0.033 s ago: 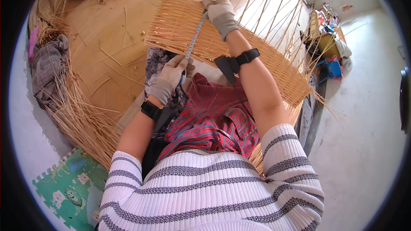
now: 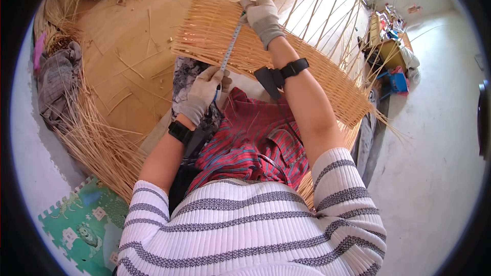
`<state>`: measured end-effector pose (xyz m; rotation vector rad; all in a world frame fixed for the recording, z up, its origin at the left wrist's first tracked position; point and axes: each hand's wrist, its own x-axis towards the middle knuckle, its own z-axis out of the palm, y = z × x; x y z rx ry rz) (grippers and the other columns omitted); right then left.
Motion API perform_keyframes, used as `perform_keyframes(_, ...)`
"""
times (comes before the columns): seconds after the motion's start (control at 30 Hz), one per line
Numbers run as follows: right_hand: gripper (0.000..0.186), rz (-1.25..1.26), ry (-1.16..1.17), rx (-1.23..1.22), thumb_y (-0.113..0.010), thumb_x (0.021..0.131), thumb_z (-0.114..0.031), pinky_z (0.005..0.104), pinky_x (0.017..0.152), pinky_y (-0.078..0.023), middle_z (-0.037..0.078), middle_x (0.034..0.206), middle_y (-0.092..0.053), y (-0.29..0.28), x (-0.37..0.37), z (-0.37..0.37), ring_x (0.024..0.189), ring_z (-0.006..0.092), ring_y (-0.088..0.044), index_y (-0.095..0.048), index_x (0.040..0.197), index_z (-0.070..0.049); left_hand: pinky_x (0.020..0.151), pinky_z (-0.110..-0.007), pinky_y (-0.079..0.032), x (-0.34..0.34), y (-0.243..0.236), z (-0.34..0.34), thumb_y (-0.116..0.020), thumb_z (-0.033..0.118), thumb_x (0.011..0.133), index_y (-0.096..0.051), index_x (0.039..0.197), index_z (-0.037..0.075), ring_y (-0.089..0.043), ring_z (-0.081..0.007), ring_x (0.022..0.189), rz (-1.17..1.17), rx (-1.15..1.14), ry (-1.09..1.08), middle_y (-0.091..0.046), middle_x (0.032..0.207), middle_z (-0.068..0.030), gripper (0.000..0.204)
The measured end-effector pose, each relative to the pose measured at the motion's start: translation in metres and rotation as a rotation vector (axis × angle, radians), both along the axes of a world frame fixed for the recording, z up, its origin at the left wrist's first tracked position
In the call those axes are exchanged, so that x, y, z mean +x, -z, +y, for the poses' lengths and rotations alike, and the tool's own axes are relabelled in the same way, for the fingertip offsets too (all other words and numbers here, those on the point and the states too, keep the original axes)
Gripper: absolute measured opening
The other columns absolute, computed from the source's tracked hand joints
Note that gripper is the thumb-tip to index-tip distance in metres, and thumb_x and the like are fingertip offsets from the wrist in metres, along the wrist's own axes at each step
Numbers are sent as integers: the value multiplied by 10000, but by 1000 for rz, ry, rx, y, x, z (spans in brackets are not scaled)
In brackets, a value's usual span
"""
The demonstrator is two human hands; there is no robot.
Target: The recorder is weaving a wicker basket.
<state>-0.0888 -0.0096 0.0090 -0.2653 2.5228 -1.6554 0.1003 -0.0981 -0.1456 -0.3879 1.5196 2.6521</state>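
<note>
My gloved right hand (image 2: 260, 18) pinches the upper end of a white tape measure (image 2: 232, 41) at the far edge of a woven straw-coloured panel (image 2: 322, 71). Loose strands fan upward from that edge. My gloved left hand (image 2: 207, 89) is closed on the tape measure at the panel's near edge, its case mostly hidden by my fingers. The tape runs straight across the weave between my hands. Below the panel, red striped cloth (image 2: 240, 143) covers my lap, with grey patterned fabric (image 2: 184, 79) at its left.
Bundles of loose strands (image 2: 97, 138) and a grey cloth (image 2: 56, 82) lie at the left on a tan board floor (image 2: 123, 30). A green foam mat (image 2: 82, 225) is at the lower left. A cluttered wooden table (image 2: 388, 48) and blue plastic object (image 2: 396, 79) stand along the right.
</note>
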Motion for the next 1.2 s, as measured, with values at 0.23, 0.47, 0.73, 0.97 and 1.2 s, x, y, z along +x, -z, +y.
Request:
perform_keyframes(0.23,259,416,35,422,-739,915,-265,352,721,-576,105,914,-759,-15,9,46,774,233,-732,-755,1069,-58,594,-277,-514,-3,14,41,-542,233,1075,-661,1097,3,-619,-144,662,62,49,43,-667,803,-57,259)
perform_keyframes(0.47,258,375,86,439,-776,874,-291,346,787,-548,85,910,-768,-7,16,70,833,213,-709,-773,1013,-74,502,-262,-444,-11,22,61,-535,249,1077,-665,1093,45,-584,-130,616,-9,44,90,-655,797,-48,242)
perform_keyframes(0.73,252,244,7,302,-778,895,-231,294,783,-542,39,946,-774,3,-2,75,836,142,-690,-760,1083,-65,532,-286,-459,-10,19,57,-514,230,1081,-626,1106,25,-577,-146,621,31,46,105,-625,777,-61,235)
perform_keyframes(0.97,351,269,95,502,-803,867,-282,302,758,-543,64,885,-750,1,-34,72,816,157,-681,-706,1131,-72,655,-305,-490,-10,21,56,-494,233,1088,-589,1113,-20,-604,-186,683,23,-4,132,-616,764,-79,271)
perform_keyframes(1.2,256,209,-101,279,-778,894,-241,317,705,-536,57,864,-715,21,-33,72,801,136,-659,-680,1036,-52,456,-268,-412,-9,19,62,-535,215,1075,-632,1085,15,-576,-125,607,-29,21,25,-690,823,-85,222)
